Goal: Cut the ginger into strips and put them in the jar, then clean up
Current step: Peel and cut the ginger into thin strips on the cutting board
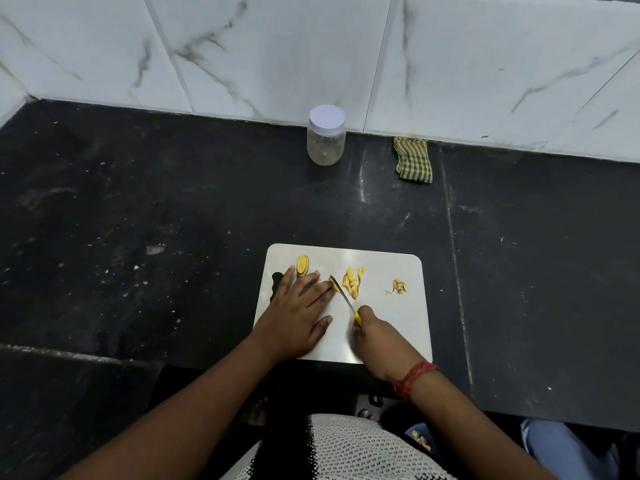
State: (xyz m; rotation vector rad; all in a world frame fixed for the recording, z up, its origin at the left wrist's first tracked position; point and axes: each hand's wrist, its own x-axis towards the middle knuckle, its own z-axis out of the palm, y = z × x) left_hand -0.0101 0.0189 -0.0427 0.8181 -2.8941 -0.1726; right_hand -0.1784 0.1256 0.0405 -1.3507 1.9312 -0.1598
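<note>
Jar (326,140) behind board (388,327), cloth (414,161) to its right

A green checked cloth (413,160) lies folded on the black stone counter (173,209), its far end touching the white marble-patterned wall tiles (277,53). Pale specks are scattered across the counter, and a seam runs down its right part

Ginger slices (302,265) stacked at cutting board (381,327) far-left corner. Small yellow ginger piece (335,288) under knife (343,297) blade, mid-board. Cut strips (353,282) heaped just right of blade. Peel scraps (398,286) further right. Clear jar (326,135), white lid on, upright well behind board.
</note>
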